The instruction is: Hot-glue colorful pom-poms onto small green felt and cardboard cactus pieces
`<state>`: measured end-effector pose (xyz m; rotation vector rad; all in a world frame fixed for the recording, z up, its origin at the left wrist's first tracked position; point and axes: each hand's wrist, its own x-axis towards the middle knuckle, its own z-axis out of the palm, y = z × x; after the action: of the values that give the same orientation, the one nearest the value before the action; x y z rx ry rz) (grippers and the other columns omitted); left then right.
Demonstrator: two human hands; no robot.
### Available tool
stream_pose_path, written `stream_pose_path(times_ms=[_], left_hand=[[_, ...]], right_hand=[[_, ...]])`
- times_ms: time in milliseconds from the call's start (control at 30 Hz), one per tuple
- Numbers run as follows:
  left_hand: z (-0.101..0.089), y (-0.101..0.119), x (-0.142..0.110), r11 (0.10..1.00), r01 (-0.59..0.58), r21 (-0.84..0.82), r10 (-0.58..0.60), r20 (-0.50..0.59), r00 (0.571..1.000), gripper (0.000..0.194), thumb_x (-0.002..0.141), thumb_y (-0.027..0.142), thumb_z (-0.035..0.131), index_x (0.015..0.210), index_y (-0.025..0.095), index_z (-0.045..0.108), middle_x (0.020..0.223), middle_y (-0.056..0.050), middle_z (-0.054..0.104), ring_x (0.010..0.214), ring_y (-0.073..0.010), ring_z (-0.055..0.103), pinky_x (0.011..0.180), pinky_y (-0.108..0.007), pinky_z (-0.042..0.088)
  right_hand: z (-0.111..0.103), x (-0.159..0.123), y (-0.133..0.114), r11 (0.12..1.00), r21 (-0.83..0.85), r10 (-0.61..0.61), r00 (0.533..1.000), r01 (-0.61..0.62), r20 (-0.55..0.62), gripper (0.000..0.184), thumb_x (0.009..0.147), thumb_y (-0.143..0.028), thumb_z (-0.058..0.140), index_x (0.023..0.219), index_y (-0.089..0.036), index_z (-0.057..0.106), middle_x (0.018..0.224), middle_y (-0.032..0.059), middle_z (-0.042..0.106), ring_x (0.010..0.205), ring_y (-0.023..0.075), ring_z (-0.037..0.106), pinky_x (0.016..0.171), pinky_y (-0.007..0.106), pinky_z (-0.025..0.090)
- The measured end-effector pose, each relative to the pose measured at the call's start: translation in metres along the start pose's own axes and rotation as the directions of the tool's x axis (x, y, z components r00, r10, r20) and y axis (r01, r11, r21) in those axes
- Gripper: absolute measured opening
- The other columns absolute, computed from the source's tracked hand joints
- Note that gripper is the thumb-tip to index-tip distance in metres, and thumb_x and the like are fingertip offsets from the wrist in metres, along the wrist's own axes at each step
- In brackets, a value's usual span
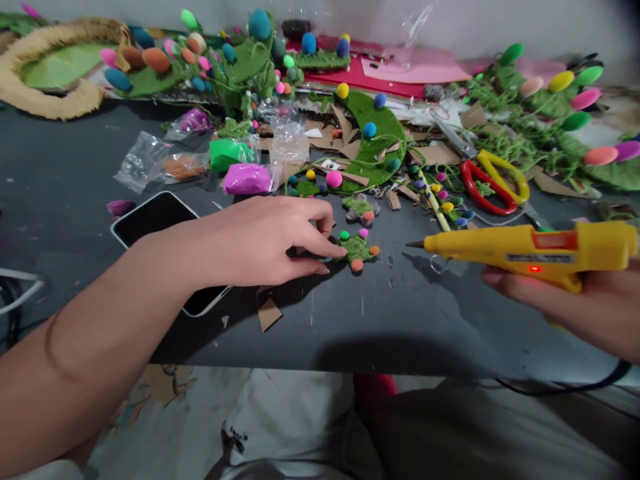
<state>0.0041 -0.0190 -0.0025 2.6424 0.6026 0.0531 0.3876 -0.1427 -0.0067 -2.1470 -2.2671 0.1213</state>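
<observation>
On the table (pixel 310 340), the phone (pixel 155 217) lies left of the star (pixel 356 248). Packets (pixel 247 179) and the ring (pixel 50 107) (farther left) lie behind the phone; scissors (pixel 469 155), behind-right of the star.

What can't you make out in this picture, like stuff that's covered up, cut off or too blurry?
All in the head view:
- Lettering on the yellow plastic glue gun: too small and blurred.
- Most fingers of the right hand: hidden by the glue gun; its wrist is past the right edge.
- Middle of the black-screened phone with a pale frame: under the left forearm.
- Dark writing on the white cloth: too small.
</observation>
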Motion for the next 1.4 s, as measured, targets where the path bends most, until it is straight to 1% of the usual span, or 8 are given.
stream_pose_path(times_ms=[267,367,500,633,800,1100,1300,1400], left_hand=[[-0.004,0.002,-0.001,0.999,0.017,-0.028,-0.017,-0.002,1.0,0.037,0.098,0.032,0.061,0.133,0.036,0.071,0.112,-0.006,0.065,0.083,-0.0173,0.063,0.068,-0.029,0.043],[-0.005,0.003,0.001,0.996,0.088,-0.013,-0.089,-0.03,0.996,0.058,0.096,0.041,0.064,0.152,0.037,0.051,0.119,-0.006,0.066,0.096,-0.0212,0.065,0.073,-0.028,0.044],[0.002,0.003,0.005,0.984,0.177,0.012,-0.176,-0.053,0.983,0.076,0.092,0.052,0.066,0.16,0.031,0.037,0.132,-0.009,0.064,0.112,-0.0273,0.064,0.078,-0.029,0.045],[0.005,0.005,0.008,0.974,0.222,-0.044,-0.223,-0.028,0.974,0.072,0.091,0.045,0.066,0.156,0.027,0.039,0.116,-0.007,0.07,0.092,-0.0214,0.068,0.066,-0.027,0.042],[0.003,0.01,0.012,0.953,0.282,-0.114,-0.282,0.021,0.959,0.073,0.09,0.035,0.065,0.156,0.025,0.038,0.107,-0.005,0.071,0.083,-0.0175,0.066,0.061,-0.024,0.04],[0.013,0.012,0.021,0.941,0.271,-0.206,-0.279,-0.015,0.96,0.068,0.089,0.03,0.062,0.154,0.024,0.039,0.111,-0.004,0.071,0.085,-0.0164,0.064,0.064,-0.025,0.041],[0.021,0.017,0.033,0.942,0.154,-0.3,-0.17,-0.028,0.985,0.069,0.088,0.027,0.064,0.153,0.023,0.04,0.116,-0.003,0.073,0.08,-0.0144,0.061,0.068,-0.026,0.043],[0.021,0.014,0.034,0.933,0.102,-0.345,-0.108,0.002,0.994,0.07,0.09,0.029,0.064,0.155,0.022,0.038,0.119,-0.004,0.074,0.078,-0.0141,0.06,0.067,-0.026,0.044]], right_hand=[[-0.002,0.002,-0.005,0.978,0.056,-0.205,0.978,0.203,0.036,0.033,0.087,-0.059,0.056,0.096,-0.034,0.076,0.074,0.0,0.072,0.08,0.025,0.072,0.073,0.038,0.059],[-0.002,0.001,-0.006,0.983,0.044,-0.178,0.983,0.176,0.039,0.032,0.088,-0.058,0.057,0.092,-0.034,0.077,0.063,-0.001,0.066,0.074,0.0245,0.072,0.071,0.037,0.06],[-0.001,-0.003,-0.005,0.996,0.007,-0.091,0.993,0.091,0.079,0.034,0.088,-0.06,0.057,0.096,-0.034,0.077,0.077,-0.0012,0.075,0.076,0.0242,0.074,0.078,0.039,0.062],[0.005,-0.007,0.001,0.998,0.019,-0.054,0.995,0.053,0.083,0.039,0.087,-0.063,0.055,0.102,-0.036,0.077,0.099,-0.0028,0.08,0.086,0.0261,0.076,0.081,0.042,0.063],[0.011,-0.011,0.011,0.999,0.047,-0.027,0.995,0.023,0.095,0.044,0.087,-0.067,0.052,0.106,-0.036,0.076,0.104,-0.0038,0.081,0.093,0.0287,0.077,0.083,0.046,0.064],[0.005,-0.01,0.013,0.986,0.016,-0.164,0.986,0.164,-0.02,0.042,0.088,-0.066,0.052,0.093,-0.035,0.08,0.088,-0.0037,0.081,0.073,0.0236,0.075,0.075,0.04,0.065],[-0.003,-0.011,0.012,0.995,0.098,-0.035,0.999,0.037,-0.014,0.037,0.082,-0.064,0.059,0.083,-0.034,0.08,0.043,-0.0046,0.055,0.04,0.0169,0.053,0.067,0.038,0.061],[-0.003,-0.014,0.021,0.99,0.127,0.073,0.997,-0.068,-0.035,0.031,0.079,-0.061,0.065,0.084,-0.033,0.079,0.048,-0.0039,0.059,0.044,0.017,0.055,0.07,0.037,0.06]])
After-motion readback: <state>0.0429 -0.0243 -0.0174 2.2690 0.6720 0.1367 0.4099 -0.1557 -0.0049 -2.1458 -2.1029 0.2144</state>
